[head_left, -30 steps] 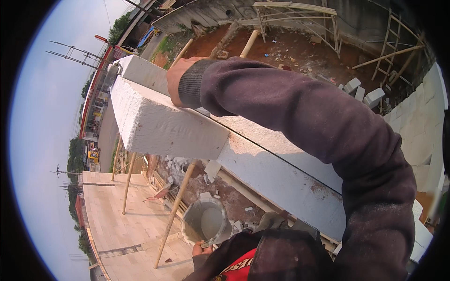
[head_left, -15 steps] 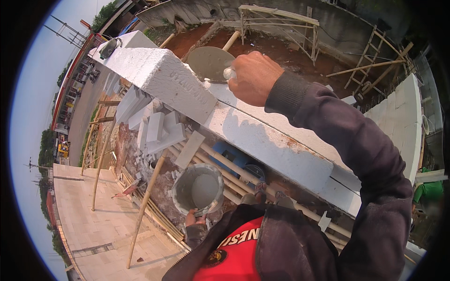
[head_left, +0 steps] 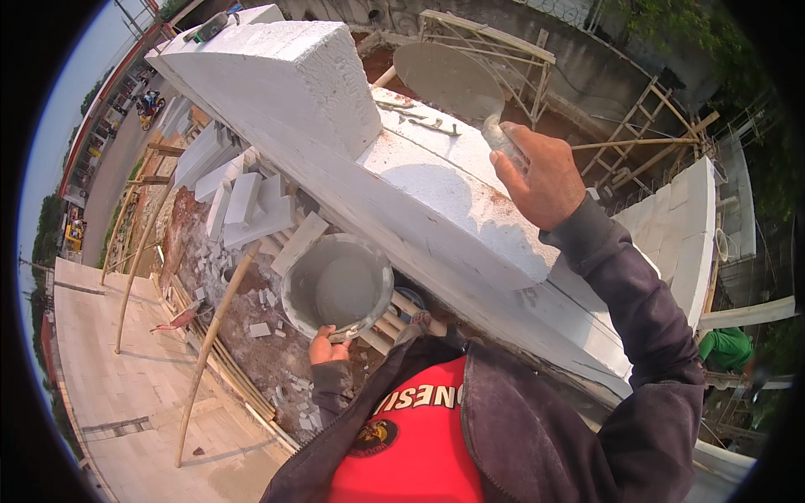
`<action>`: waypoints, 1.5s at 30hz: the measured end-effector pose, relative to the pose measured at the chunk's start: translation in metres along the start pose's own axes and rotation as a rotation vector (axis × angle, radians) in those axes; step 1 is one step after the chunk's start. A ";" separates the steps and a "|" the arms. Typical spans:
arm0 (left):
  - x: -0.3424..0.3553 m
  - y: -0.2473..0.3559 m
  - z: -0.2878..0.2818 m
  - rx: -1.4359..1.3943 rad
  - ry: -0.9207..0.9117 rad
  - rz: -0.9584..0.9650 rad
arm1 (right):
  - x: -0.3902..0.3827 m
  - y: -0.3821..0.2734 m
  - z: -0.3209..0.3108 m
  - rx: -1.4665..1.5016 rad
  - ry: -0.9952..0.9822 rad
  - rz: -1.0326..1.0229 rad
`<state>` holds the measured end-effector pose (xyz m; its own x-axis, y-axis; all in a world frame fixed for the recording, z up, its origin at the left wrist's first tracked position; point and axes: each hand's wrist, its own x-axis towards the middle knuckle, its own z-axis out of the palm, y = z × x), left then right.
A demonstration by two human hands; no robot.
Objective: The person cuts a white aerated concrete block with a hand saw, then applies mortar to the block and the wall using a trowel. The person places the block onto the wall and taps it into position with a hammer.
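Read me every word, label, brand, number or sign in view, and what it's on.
Red shirt: large pale lettering across the chest, not copied here.
Round dark emblem on the shirt: print too small to read.
Bucket, round grey tool: no legible text.

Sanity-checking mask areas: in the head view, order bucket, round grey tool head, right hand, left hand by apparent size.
1. Bucket
2. Round grey tool head and right hand: too close to rank
3. Left hand
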<state>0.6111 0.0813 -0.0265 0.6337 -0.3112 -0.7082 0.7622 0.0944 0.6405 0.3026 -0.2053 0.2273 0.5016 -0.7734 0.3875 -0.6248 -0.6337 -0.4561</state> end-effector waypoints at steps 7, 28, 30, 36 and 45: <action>-0.018 0.002 -0.002 0.073 -0.196 -0.061 | -0.020 0.009 -0.011 -0.044 -0.006 0.039; -0.132 -0.007 0.024 0.028 -0.450 0.310 | -0.084 -0.081 0.059 0.274 -0.455 -0.064; -0.140 -0.004 0.029 -0.005 -0.428 0.277 | -0.076 -0.076 0.012 0.408 -0.440 0.052; -0.133 -0.006 0.029 0.000 -0.380 0.199 | -0.063 -0.056 -0.064 0.373 -0.001 0.094; -0.110 -0.019 0.022 0.057 -0.292 0.165 | -0.073 -0.001 -0.030 -0.043 0.226 -0.030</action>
<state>0.5240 0.0933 0.0453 0.6766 -0.5547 -0.4842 0.6391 0.1158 0.7604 0.2486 -0.1479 0.2233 0.3768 -0.7287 0.5718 -0.6388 -0.6515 -0.4093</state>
